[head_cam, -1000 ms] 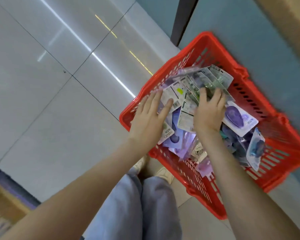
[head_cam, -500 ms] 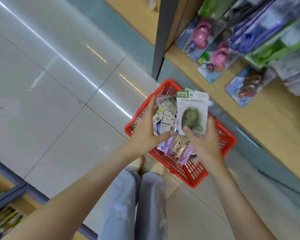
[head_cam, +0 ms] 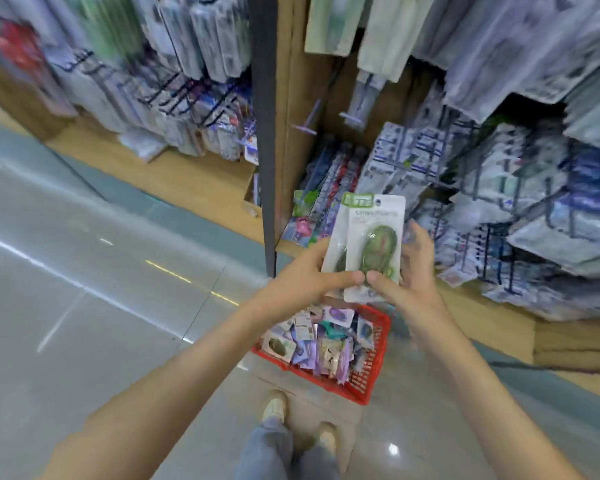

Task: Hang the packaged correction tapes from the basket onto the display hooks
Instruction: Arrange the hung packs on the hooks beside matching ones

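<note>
Head view: both hands held the green packaged correction tapes (head_cam: 371, 244) upright above the red basket (head_cam: 378, 344), the left hand (head_cam: 305, 278) pinching the lower left edge and the right hand (head_cam: 409, 271) clamped on the lower right. I saw the basket of mixed packages resting on a glossy grey tiled floor (head_cam: 84, 289). Behind stood wooden shelving (head_cam: 201, 181) with blurred hanging stock and two bare display hooks (head_cam: 305, 129).

Open floor (head_cam: 84, 306) lies to the left of both arms. Straight ahead, a dark upright post (head_cam: 264, 133) divides the shelving. Right of it, two bare hooks (head_cam: 350, 116) project with clear space around them; densely hung packages (head_cam: 499, 188) crowd the area further right. The red basket (head_cam: 371, 375) occupies the floor below the hands.
</note>
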`<state>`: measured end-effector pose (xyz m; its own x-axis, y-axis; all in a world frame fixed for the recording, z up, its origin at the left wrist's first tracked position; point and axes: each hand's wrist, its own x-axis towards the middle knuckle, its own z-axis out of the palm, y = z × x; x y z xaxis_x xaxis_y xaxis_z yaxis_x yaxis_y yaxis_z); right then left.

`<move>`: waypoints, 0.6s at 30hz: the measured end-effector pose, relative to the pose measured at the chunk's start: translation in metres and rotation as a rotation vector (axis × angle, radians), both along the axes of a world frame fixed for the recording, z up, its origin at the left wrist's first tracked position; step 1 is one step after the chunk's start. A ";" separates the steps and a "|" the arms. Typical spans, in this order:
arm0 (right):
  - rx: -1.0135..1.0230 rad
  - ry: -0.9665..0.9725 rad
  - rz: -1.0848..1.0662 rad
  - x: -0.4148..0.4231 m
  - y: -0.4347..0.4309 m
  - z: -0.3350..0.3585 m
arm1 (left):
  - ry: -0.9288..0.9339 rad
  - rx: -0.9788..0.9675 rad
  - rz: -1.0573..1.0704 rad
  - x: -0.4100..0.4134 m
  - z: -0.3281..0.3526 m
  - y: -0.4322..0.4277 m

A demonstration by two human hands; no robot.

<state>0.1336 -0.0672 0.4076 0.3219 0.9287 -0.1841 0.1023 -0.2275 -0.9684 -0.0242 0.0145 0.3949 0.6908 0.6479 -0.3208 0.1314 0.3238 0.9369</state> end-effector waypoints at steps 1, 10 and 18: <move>0.045 -0.079 -0.008 0.003 -0.010 0.017 | -0.009 0.041 -0.020 0.004 0.016 -0.007; 0.173 -0.621 -0.069 0.045 -0.119 0.129 | -0.014 0.413 -0.144 0.068 0.121 -0.102; 0.272 -0.734 -0.116 0.098 -0.192 0.196 | -0.124 0.493 -0.086 0.121 0.189 -0.181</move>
<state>0.2314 -0.2588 0.6040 0.3709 0.8637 0.3413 0.7267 -0.0411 -0.6858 0.0972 -0.1667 0.5837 0.7616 0.6408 0.0966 0.0160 -0.1676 0.9857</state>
